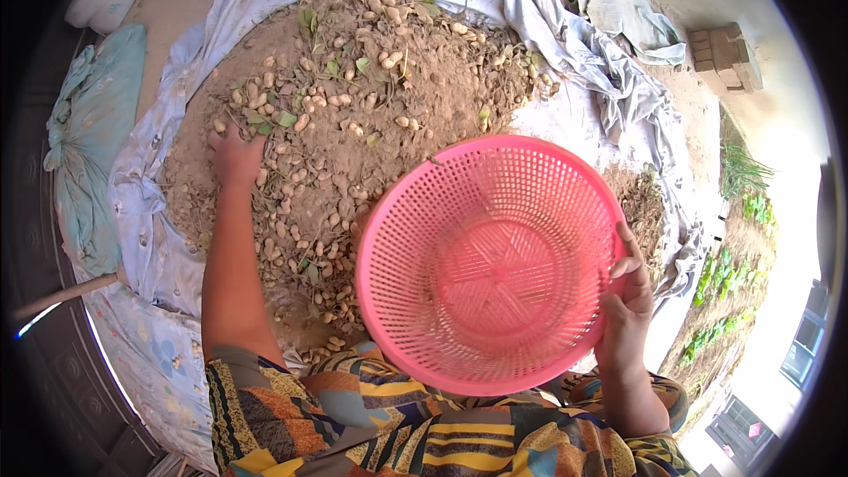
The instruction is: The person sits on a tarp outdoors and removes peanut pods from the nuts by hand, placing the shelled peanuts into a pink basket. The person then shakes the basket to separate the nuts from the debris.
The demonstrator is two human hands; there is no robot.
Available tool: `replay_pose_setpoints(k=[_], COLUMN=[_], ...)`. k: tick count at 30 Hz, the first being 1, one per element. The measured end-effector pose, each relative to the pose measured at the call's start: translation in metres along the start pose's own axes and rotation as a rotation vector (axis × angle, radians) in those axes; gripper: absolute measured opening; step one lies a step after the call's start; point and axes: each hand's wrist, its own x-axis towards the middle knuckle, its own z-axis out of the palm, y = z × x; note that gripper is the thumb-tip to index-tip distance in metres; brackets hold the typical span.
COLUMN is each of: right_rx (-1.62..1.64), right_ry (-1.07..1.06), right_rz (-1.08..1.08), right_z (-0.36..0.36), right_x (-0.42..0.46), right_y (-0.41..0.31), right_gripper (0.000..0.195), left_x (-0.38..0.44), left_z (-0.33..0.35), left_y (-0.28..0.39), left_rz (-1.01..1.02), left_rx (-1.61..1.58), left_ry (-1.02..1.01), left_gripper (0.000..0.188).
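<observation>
A round pink plastic basket (497, 271) with a perforated wall is tilted over my lap, and no peanuts show inside it. My right hand (626, 291) grips its rim on the right side. Before me spreads a heap of soil (338, 159) mixed with unshelled peanuts (318, 103), dry leaves and a few green leaves. My left hand (236, 154) rests on the left part of the heap, fingers spread at the soil beside a cluster of peanuts and leaves. Its fingertips are partly hidden, and whether they hold anything cannot be seen.
A pale cloth sheet (149, 205) lies under and around the heap. A tied green sack (99, 139) and a wooden pole (66, 297) are at the left. A smaller pile of dry debris (636, 209), stacked bricks (722, 56) and a planted garden strip (722, 278) are at the right.
</observation>
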Motion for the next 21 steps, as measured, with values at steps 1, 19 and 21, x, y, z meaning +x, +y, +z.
replay_pose_setpoints(k=[1,19,21], right_rx=[0.047,-0.088,-0.261], right_ry=[0.048,0.039,0.054], right_rz=[0.002,-0.158,-0.173], right_z=[0.009,0.034,0.035], right_x=[-0.006,-0.012,-0.022], right_y=[0.001,0.013,0.010], right_gripper=[0.032,0.040,0.051], left_x=[-0.014,-0.088,-0.122], left_z=[-0.006,-0.025,-0.008], left_y=[0.013,0.047,0.064], left_rz=[0.002,0.282,0.274], left_rx=[0.056,-0.546,-0.633], left_ry=[-0.009,-0.273,-0.457], left_gripper=[0.079,0.042,0.037])
